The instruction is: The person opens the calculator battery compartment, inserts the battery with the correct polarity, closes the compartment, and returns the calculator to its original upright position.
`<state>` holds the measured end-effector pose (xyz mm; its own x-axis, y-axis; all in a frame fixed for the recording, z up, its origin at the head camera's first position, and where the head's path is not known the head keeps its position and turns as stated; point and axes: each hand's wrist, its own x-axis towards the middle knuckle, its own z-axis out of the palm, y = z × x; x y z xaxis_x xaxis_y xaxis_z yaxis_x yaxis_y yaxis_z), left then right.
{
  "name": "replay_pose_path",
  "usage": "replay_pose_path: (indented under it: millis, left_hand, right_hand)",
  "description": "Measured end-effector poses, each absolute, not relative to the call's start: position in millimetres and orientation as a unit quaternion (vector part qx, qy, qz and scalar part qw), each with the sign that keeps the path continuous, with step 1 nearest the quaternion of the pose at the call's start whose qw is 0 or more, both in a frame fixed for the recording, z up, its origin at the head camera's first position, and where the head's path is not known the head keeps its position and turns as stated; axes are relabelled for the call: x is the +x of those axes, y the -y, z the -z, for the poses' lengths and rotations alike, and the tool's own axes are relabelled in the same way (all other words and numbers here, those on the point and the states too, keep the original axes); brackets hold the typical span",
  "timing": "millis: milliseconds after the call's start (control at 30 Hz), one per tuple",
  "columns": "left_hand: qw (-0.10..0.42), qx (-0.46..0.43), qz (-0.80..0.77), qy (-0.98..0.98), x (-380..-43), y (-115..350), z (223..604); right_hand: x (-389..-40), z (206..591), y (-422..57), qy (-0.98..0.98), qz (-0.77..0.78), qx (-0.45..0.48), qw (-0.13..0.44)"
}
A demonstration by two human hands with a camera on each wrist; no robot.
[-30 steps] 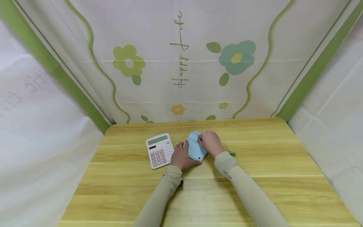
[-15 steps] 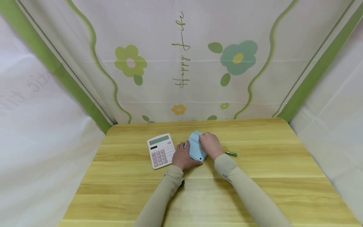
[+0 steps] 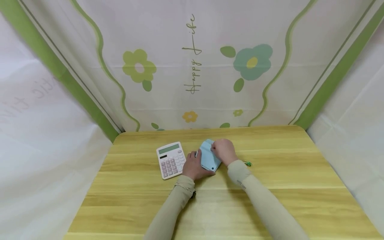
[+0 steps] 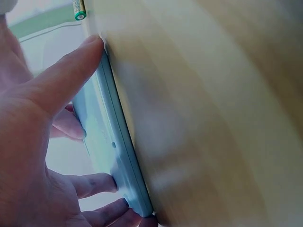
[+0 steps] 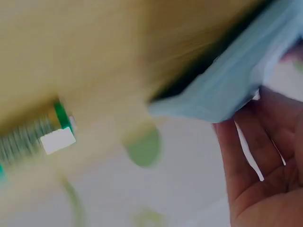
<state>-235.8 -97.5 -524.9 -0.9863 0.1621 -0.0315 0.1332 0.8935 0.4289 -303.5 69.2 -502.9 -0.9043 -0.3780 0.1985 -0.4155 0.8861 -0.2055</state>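
A light blue flat device (image 3: 207, 160) lies on the wooden table, a small dark round spot near its front corner. My left hand (image 3: 194, 167) grips its left side and near edge. In the left wrist view the thumb lies along one edge of the device (image 4: 124, 156), with fingertips at its end. My right hand (image 3: 224, 151) has its fingers bent at the upper right part of the device. In the right wrist view those fingertips touch the device (image 5: 213, 90); whether they pinch anything there is hidden.
A white calculator (image 3: 171, 160) with pinkish keys lies just left of my left hand. A green battery (image 3: 248, 164) lies right of my right wrist, partly behind the sleeve. A printed curtain (image 3: 168, 96) hangs behind the table's back edge (image 3: 258, 128).
My right hand shifts slightly in over the device and back out, its fingertips staying near the upper part. The battery is more covered by the sleeve than half a second ago. My left hand keeps its grip.
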Motion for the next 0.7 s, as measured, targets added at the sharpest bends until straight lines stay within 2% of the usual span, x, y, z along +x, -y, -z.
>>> replay_pose_path:
  millis: [133, 267, 467, 700]
  left_hand:
    - [0.039, 0.073, -0.216, -0.973, -236.0, 96.1, 523.4]
    - [0.035, 0.073, -0.214, -0.973, -236.6, 96.1, 522.5]
    - [0.039, 0.070, -0.211, -0.974, -237.8, 94.6, 523.4]
    - [0.037, 0.070, -0.209, -0.975, -238.0, 96.2, 527.0]
  right_hand:
    - [-315.7, 500.5, -84.4, 0.956, -0.229, 0.183, 0.020]
    - [-323.6, 497.8, -89.7, 0.953, -0.250, 0.172, -0.015]
    - [-332.1, 500.7, -93.3, 0.951, -0.277, 0.128, -0.040]
    - [-330.2, 504.5, -91.0, 0.950, -0.282, 0.132, -0.032]
